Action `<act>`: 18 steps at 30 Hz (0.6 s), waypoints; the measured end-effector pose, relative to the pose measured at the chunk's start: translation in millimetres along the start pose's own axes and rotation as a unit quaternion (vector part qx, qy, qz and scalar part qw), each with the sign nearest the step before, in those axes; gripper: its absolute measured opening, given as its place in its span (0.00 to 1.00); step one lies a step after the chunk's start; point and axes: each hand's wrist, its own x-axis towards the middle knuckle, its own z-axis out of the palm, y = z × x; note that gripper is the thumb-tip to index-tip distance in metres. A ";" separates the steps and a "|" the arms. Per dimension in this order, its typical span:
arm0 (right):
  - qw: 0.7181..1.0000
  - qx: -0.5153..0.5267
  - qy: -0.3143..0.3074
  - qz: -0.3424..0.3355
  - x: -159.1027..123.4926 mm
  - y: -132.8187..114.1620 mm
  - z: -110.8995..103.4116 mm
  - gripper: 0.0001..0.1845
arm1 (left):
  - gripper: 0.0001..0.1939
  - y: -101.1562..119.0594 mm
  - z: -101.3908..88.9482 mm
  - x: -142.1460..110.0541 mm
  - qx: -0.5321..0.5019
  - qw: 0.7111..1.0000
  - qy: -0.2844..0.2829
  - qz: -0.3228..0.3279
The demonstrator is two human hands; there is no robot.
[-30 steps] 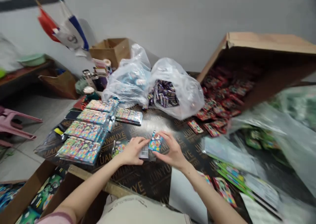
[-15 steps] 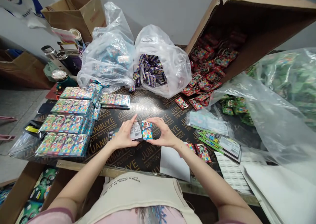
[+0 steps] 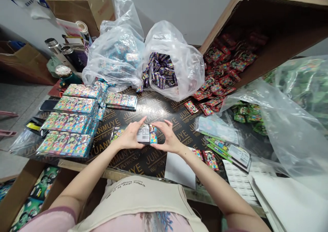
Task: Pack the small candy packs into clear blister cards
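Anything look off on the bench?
Yes: the large cardboard box lies tipped on its side at the right of the black plywood table, and red packets have spilled from its mouth across the tabletop. It looks like a loose heap, unlike the neat stacks on the left.

Printed over and over across the black plywood board (image 3: pixel 164 167): "JUNMUYE", with "WBP" and "PLYWOOD" in smaller letters nearby, and "CORE F+F PLYWOOD" towards the left. Upside down on the cream canvas apron (image 3: pixel 139 204): a line of dark lettering, roughly "every day is", the rest unclear. On the back of the small pack (image 3: pixel 146 134): a white label with a barcode, its print too small to read.
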 end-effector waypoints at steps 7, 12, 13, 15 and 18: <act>0.997 0.015 0.071 -0.015 -3.5 -3.7 20.6 0.32 | 0.59 -7.3 2.2 3.5 0.041 0.998 0.045 -0.005; 0.966 -0.090 0.209 0.121 79.2 57.3 5.0 0.25 | 0.56 -15.2 14.5 3.6 0.091 0.995 0.004 -0.031; 0.954 -0.122 0.224 0.155 103.5 78.1 0.2 0.30 | 0.55 -15.5 18.2 3.0 0.100 0.994 -0.013 -0.035; 0.930 -0.166 0.232 0.234 151.0 119.9 -7.9 0.40 | 0.53 -14.9 27.0 1.4 0.111 0.992 -0.044 -0.039; 0.911 -0.154 0.216 0.316 204.8 165.1 -14.9 0.49 | 0.52 -15.4 41.1 -1.3 0.116 0.989 -0.078 -0.043</act>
